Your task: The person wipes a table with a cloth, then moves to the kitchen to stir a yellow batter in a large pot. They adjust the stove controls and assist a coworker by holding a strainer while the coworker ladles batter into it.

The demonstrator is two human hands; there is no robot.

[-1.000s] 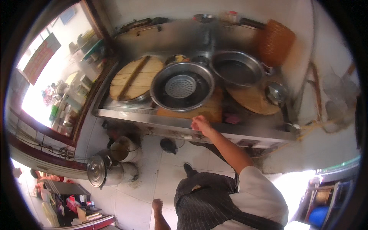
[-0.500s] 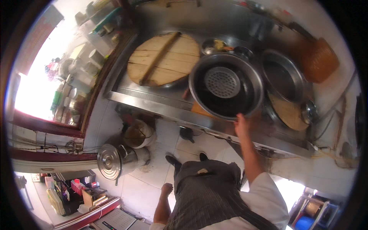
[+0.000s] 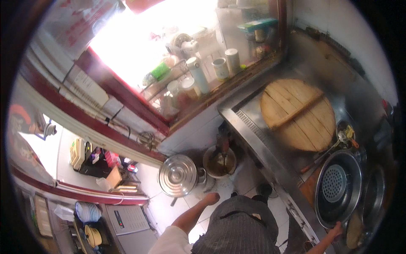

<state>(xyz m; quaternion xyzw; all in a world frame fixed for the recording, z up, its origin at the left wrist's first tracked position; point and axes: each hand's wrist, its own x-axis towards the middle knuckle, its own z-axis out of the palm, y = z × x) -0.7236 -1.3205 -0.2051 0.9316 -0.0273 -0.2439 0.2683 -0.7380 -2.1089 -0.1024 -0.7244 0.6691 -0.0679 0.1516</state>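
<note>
- We see the steel counter (image 3: 253, 144) running along the right side.
- We find the metal basin (image 3: 337, 216) on its right-hand part.
- We note the round wooden lid (image 3: 296, 112), a bar across it, beyond the basin to the left.
- We place the perforated disc (image 3: 334, 183) inside the basin.
- We locate the right hand (image 3: 335, 231) at the basin's near rim; we cannot tell whether it grips.
- We mark the left hand (image 3: 212, 198), curled into a fist, nothing visible in it.

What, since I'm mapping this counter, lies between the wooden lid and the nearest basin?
In the head view, a long-handled tool lies between the wooden lid and nearest basin; a small bowl sits by its far end.
</note>
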